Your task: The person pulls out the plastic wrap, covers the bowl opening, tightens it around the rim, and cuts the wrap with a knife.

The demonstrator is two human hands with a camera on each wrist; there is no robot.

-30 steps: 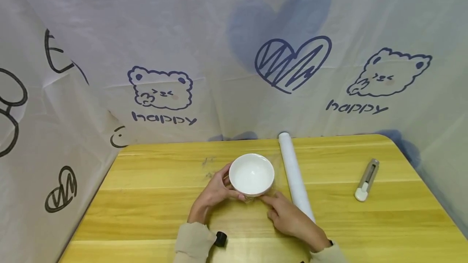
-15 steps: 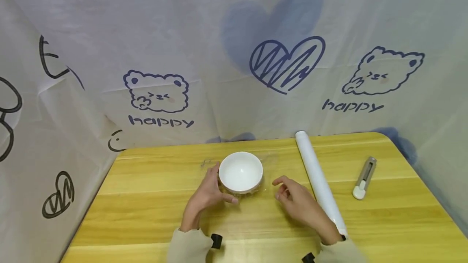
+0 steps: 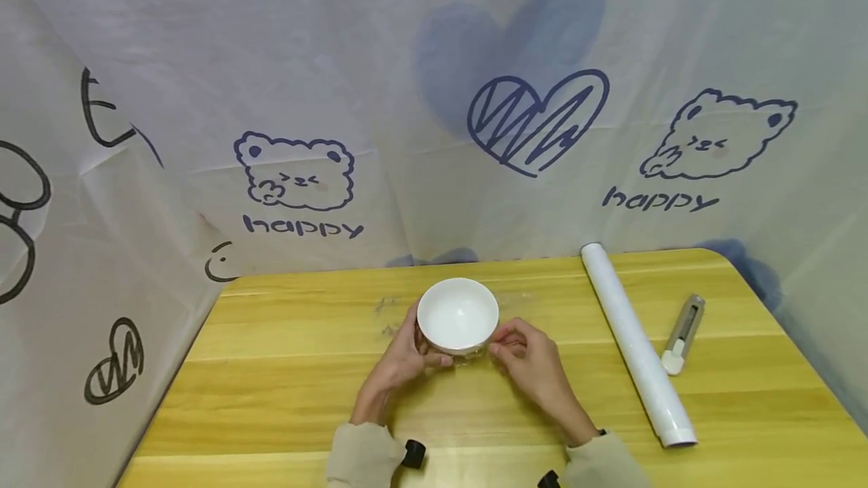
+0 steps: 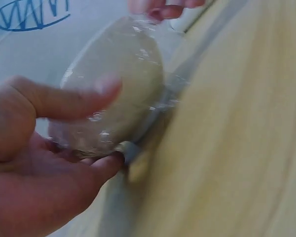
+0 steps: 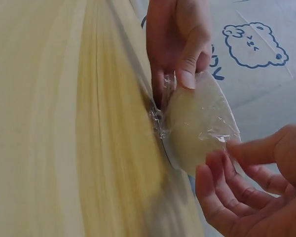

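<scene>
A white bowl (image 3: pixel 458 315) is held close over the wooden table, its opening facing up. Clear cling film (image 5: pixel 214 132) covers its outer side, wrinkled and shiny, with loose folds gathered near the base. My left hand (image 3: pixel 401 356) grips the bowl from the left, thumb across the near side and fingers beneath. On the right side, my right hand (image 3: pixel 536 367) pinches the film between thumb and forefinger right at the bowl's wall. In the right wrist view the other fingers of that hand are curled loosely below the pinch.
A white roll (image 3: pixel 637 345) lies slantwise to the right of my right hand. Beyond it is a grey utility knife (image 3: pixel 683 333) with a white end, close beside the roll. A printed cloth (image 3: pixel 407 96) hangs behind the table (image 3: pixel 285 367).
My right hand let go of the bowl's near side, moved right, then came back to pinch the film. The roll has shifted right, towards the knife. My left hand stays at the bowl.
</scene>
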